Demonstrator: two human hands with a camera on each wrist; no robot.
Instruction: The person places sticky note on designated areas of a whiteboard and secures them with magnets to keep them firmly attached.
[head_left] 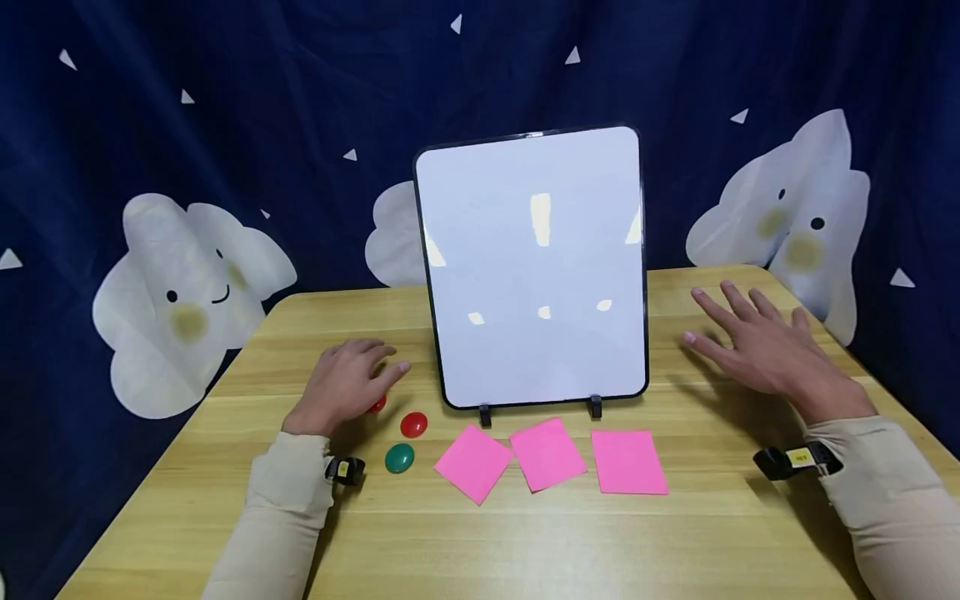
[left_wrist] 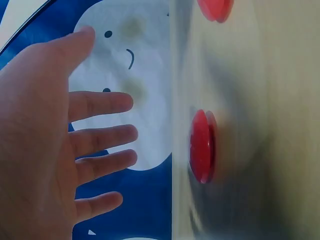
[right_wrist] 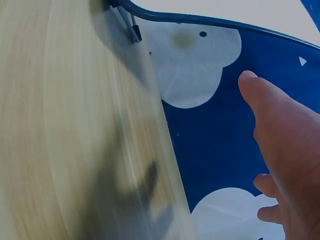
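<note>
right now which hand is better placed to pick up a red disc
Probably the left hand: it is empty and close to a red disc, with a second red disc and a green disc nearby. The right hand is empty too, but right of the whiteboard, farther from all three.

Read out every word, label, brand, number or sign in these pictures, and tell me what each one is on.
No text is clear enough to quote.
Yellow label on the right-wrist camera: dark marks, too small and blurred to read.
Yellow label on the left-wrist camera: also too small to read.
Whiteboard, pink notes, red discs, green disc: no writing visible.
</note>
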